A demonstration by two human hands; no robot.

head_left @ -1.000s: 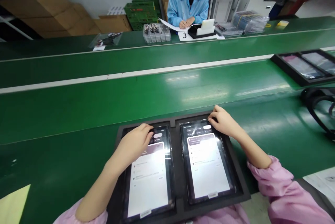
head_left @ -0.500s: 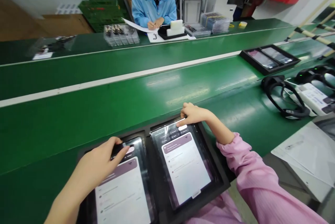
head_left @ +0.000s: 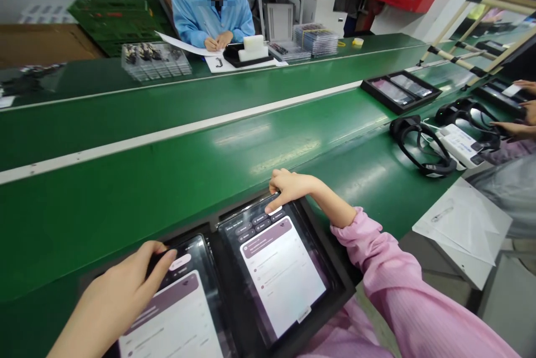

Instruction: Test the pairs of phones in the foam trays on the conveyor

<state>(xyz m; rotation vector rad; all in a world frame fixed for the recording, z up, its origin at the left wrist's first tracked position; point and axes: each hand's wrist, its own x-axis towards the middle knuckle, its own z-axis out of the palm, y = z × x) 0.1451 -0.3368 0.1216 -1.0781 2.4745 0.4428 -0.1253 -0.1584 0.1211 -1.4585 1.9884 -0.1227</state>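
Observation:
Two tablets with lit screens lie side by side in a black two-compartment tray [head_left: 234, 296] close to me. My left hand [head_left: 119, 288] rests over the top left part of the left tablet [head_left: 176, 321], its thumb stretched out by the white button near the top. Its other fingers bend over the far edge and are partly hidden. At the top of the right tablet [head_left: 285, 268], the thumb of my right hand [head_left: 290, 186] touches the screen by a white button. The fingers of that hand curl over the tray's far rim, apart from the thumb. Both screens show a panel with a purple banner.
A second black tray [head_left: 400, 92] with two devices sits on the green belt. Black headsets [head_left: 422, 146] and a white box [head_left: 458, 143] lie at right, near another person's hands [head_left: 523, 118]. Across the belt a person in blue [head_left: 211, 6] writes beside stacked clear trays [head_left: 316, 39].
The camera view has turned right, so the scene shifts left and another person's hands appear at right. My hands keep about the same places on the tablets.

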